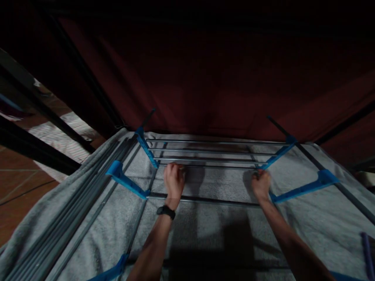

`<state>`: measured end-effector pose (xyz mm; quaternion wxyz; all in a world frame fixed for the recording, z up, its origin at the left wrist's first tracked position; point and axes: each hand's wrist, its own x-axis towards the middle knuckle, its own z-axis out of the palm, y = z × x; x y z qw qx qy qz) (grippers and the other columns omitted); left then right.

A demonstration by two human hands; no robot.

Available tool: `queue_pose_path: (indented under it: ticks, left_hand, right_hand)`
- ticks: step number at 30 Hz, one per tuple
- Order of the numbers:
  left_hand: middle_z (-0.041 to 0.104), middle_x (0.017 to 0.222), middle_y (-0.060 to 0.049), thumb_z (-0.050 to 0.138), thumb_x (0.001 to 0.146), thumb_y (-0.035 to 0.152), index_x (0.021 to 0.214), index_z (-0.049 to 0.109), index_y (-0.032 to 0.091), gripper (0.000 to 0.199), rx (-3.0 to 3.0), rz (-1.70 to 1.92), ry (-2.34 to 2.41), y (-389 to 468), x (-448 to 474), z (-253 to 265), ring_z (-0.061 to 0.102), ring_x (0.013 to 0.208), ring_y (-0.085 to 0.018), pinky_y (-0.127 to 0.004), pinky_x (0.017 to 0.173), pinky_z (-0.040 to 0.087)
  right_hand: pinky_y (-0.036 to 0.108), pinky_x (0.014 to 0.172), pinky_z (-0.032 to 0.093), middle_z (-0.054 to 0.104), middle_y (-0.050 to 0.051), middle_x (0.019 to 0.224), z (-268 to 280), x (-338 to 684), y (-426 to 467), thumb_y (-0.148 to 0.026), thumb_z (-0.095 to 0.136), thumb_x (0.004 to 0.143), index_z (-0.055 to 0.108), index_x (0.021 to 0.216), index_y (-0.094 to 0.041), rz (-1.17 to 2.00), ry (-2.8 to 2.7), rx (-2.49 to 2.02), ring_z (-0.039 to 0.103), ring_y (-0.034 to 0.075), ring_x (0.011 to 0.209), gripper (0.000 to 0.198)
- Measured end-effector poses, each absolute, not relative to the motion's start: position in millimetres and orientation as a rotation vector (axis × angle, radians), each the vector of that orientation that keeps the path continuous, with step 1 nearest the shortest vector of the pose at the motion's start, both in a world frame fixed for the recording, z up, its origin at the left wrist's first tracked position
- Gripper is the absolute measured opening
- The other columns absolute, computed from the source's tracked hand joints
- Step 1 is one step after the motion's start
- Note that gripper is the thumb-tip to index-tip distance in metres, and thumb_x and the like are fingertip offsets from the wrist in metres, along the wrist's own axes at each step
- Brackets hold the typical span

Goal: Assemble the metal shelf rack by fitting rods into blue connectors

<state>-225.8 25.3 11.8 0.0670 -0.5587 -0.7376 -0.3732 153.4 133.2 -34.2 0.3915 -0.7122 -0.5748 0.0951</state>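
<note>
A rack frame of grey metal rods and blue plastic brackets lies on a grey blanket. My left hand (174, 180), with a dark band on its wrist, is closed at the nearest thin metal rod (218, 167) of the far group, close to the rod's left end. My right hand (260, 183) is closed around that rod's right end, just below the far right blue bracket (277, 156); its fingertips are slightly blurred. Nearer to me, another crossbar (216, 201) passes beneath both wrists, between the left blue bracket (129, 184) and the right blue bracket (307, 189).
Several loose grey tubes (67, 207) lie side by side along the left of the blanket (114, 226). Behind the frame hangs a dark red cloth (211, 86). Dark posts (38, 152) stand at the left above a tiled floor (17, 183). A purple object (367, 253) sits at the right edge.
</note>
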Motion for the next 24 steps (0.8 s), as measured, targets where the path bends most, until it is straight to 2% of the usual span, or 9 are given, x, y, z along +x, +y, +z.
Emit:
queue_pose_path:
  ticks: [2, 4, 8, 13, 19, 24]
  left_hand:
    - [0.063, 0.101, -0.011, 0.042, 0.097, 0.014, 0.097, 0.065, 0.02, 0.024, -1.336, -1.266, -2.366, 16, -249, 0, 0.06, 0.103, -0.026, -0.043, 0.096, 0.052]
    - [0.063, 0.105, -0.012, 0.049, 0.092, 0.013, 0.106, 0.063, 0.019, 0.02, -1.077, -1.359, -2.488, 17, -273, -10, 0.061, 0.105, -0.027, -0.045, 0.098, 0.052]
    - [0.06, 0.126, -0.016, 0.06, 0.085, 0.01, 0.131, 0.054, 0.016, 0.047, -0.825, -1.275, -2.793, 34, -308, -19, 0.059, 0.122, -0.028, -0.042, 0.104, 0.049]
    - [0.067, 0.113, -0.017, 0.061, 0.091, 0.018, 0.115, 0.064, 0.016, 0.024, -0.846, -1.071, -3.023, 51, -316, -15, 0.066, 0.112, -0.03, -0.041, 0.093, 0.051]
    - [0.067, 0.123, -0.02, 0.058, 0.097, 0.026, 0.12, 0.064, 0.015, 0.026, -0.877, -0.848, -3.042, 51, -313, -13, 0.063, 0.119, -0.033, -0.041, 0.093, 0.047]
    - [0.069, 0.119, -0.018, 0.06, 0.096, 0.026, 0.116, 0.067, 0.015, 0.024, -0.846, -0.844, -3.048, 53, -315, -17, 0.063, 0.115, -0.03, -0.038, 0.088, 0.046]
  right_hand:
    - [0.048, 0.111, 0.039, 0.062, 0.018, 0.118, -38, 124, 120, -0.024, 0.048, 0.085, 0.056, 0.118, -0.015, 0.15, -1.611, -1.754, 0.052, 0.032, 0.123, 0.036]
    - [0.046, 0.109, 0.041, 0.062, 0.016, 0.121, -39, 91, 113, -0.02, 0.045, 0.087, 0.058, 0.121, -0.016, 0.14, -1.847, -1.589, 0.052, 0.03, 0.122, 0.037]
    - [0.044, 0.108, 0.042, 0.06, 0.013, 0.135, -34, 27, 113, -0.013, 0.041, 0.093, 0.059, 0.131, -0.019, 0.167, -2.212, -1.277, 0.052, 0.027, 0.125, 0.043]
    - [0.042, 0.108, 0.04, 0.064, 0.012, 0.137, -33, -28, 122, -0.012, 0.043, 0.098, 0.059, 0.138, -0.019, 0.178, -2.483, -1.222, 0.055, 0.026, 0.124, 0.043]
    - [0.039, 0.104, 0.042, 0.068, 0.012, 0.128, -33, -52, 134, -0.019, 0.05, 0.102, 0.066, 0.132, -0.022, 0.234, -2.591, -1.263, 0.06, 0.025, 0.117, 0.034]
    - [0.036, 0.101, 0.045, 0.069, 0.01, 0.124, -35, -51, 141, -0.019, 0.052, 0.102, 0.07, 0.125, -0.023, 0.326, -2.59, -1.229, 0.062, 0.024, 0.113, 0.029]
